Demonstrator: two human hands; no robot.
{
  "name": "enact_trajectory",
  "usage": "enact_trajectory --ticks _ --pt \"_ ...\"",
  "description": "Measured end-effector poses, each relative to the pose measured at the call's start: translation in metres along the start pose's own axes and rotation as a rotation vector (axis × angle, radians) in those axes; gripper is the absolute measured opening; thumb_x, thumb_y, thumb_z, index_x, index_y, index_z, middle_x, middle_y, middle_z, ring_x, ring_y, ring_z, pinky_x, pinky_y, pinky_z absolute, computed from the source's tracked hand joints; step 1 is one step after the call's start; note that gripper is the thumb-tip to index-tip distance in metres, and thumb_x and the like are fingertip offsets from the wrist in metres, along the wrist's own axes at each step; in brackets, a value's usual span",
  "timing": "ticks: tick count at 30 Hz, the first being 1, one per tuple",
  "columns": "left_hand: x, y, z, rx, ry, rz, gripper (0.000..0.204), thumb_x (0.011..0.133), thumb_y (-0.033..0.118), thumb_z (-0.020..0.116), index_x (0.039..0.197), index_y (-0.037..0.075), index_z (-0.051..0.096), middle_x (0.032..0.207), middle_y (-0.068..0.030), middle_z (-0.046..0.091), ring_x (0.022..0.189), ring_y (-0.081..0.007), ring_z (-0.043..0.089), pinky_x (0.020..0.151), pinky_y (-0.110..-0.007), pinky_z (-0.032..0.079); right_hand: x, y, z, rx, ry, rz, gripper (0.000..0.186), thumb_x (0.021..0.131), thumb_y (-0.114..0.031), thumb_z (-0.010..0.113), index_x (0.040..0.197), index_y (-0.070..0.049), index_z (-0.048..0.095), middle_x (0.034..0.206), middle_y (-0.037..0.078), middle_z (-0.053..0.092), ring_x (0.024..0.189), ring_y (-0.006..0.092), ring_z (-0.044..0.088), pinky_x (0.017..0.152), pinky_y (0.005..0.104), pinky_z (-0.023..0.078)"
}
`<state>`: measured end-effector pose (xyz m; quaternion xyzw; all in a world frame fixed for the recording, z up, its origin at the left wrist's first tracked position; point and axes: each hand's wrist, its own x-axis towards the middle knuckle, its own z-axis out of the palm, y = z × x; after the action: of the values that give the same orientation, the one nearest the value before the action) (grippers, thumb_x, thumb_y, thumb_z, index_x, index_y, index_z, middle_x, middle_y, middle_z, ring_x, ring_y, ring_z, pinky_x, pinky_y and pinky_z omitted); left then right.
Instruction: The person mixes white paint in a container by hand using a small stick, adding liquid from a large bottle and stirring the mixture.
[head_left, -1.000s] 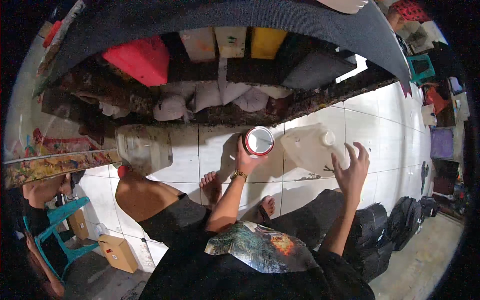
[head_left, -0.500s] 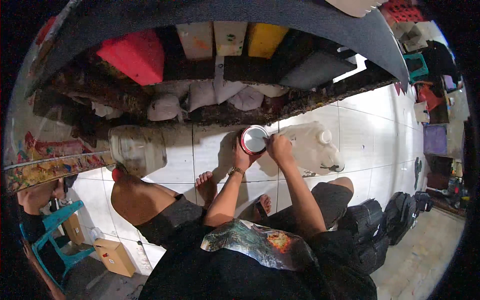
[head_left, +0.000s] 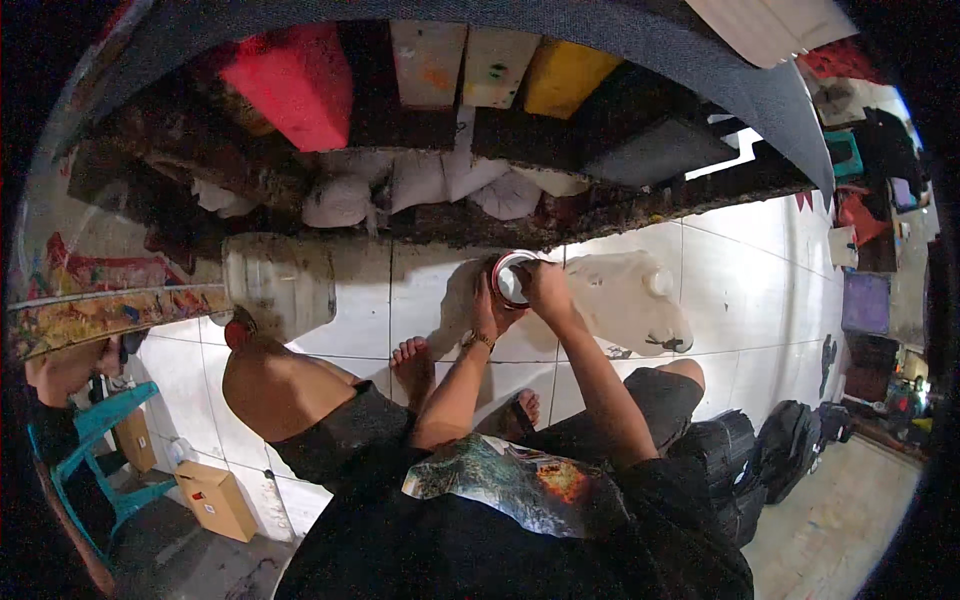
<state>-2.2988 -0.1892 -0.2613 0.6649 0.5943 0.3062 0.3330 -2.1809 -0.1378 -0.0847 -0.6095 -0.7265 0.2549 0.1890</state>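
A round red can with a silvery rim is held over the tiled floor, between my feet and the low shelf. My left hand wraps round its left and near side. My right hand is curled over the can's right rim, its fingertips over the round top. The hand hides whether those fingers grip the rim, a lid or something small. A whitish translucent jerrycan lies on the floor just right of my right hand.
A clear plastic jug stands to the left, by my knee. Ahead, the dark shelf carries red, white and yellow containers above pale bags. Black bundles lie at right. A teal chair and cardboard box are at left, near another person.
My right hand has moved up and left, from beside the can's rim to over its top. The can sits slightly further right and looks more tilted. The view has shifted a little.
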Motion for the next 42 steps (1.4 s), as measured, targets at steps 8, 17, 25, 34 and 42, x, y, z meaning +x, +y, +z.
enact_trajectory --ticks 8,17,25,34,42 --pt "0.002 0.039 -0.027 -0.225 0.006 -0.106 0.119 0.062 0.055 0.084 0.147 -0.002 0.023 0.144 -0.0165 0.044 0.131 -0.0374 0.044 0.101 -0.05 0.046 -0.019 0.031 0.006 -0.064 -0.06 -0.063 0.017 0.089 -0.014 0.059 0.088 -0.002 0.072 0.081 0.023 0.067 0.073 0.0417 0.066 0.062 0.0476 0.053" --pt "0.004 0.018 0.001 -1.51 -0.001 -0.503 0.054 0.096 0.037 0.053 0.141 0.01 0.039 0.138 -0.0115 0.05 0.126 -0.0288 0.051 0.088 -0.047 0.057 -0.014 0.015 0.004 -0.044 0.025 -0.056 0.017 0.084 -0.007 0.056 0.091 -0.002 0.071 0.082 0.024 0.067 0.074 0.0413 0.065 0.065 0.0478 0.053" --pt "0.002 0.042 -0.029 -0.141 -0.11 -0.245 0.134 0.046 0.059 0.09 0.144 -0.005 0.026 0.136 -0.0254 0.049 0.126 -0.0393 0.049 0.103 -0.048 0.042 -0.017 0.035 0.001 -0.19 -0.287 0.134 0.016 0.08 -0.013 0.062 0.087 -0.002 0.07 0.082 0.024 0.065 0.077 0.042 0.064 0.066 0.0481 0.051" --pt "-0.002 0.039 -0.019 -0.761 0.099 -0.087 0.093 0.07 0.033 0.085 0.142 0.005 0.034 0.137 -0.0124 0.052 0.121 -0.0289 0.054 0.102 -0.043 0.045 -0.019 0.021 0.004 -0.047 -0.192 -0.051 0.013 0.08 -0.009 0.061 0.083 0.0 0.069 0.077 0.026 0.063 0.073 0.0432 0.064 0.064 0.048 0.051" --pt "0.003 0.061 -0.037 -1.108 0.071 -0.284 0.077 0.075 0.041 0.07 0.141 0.012 0.042 0.133 -0.0112 0.055 0.121 -0.0325 0.055 0.091 -0.047 0.051 -0.018 0.019 0.002 0.01 0.044 -0.098 0.013 0.08 -0.008 0.059 0.08 -0.001 0.069 0.076 0.023 0.065 0.071 0.0407 0.065 0.064 0.047 0.052"
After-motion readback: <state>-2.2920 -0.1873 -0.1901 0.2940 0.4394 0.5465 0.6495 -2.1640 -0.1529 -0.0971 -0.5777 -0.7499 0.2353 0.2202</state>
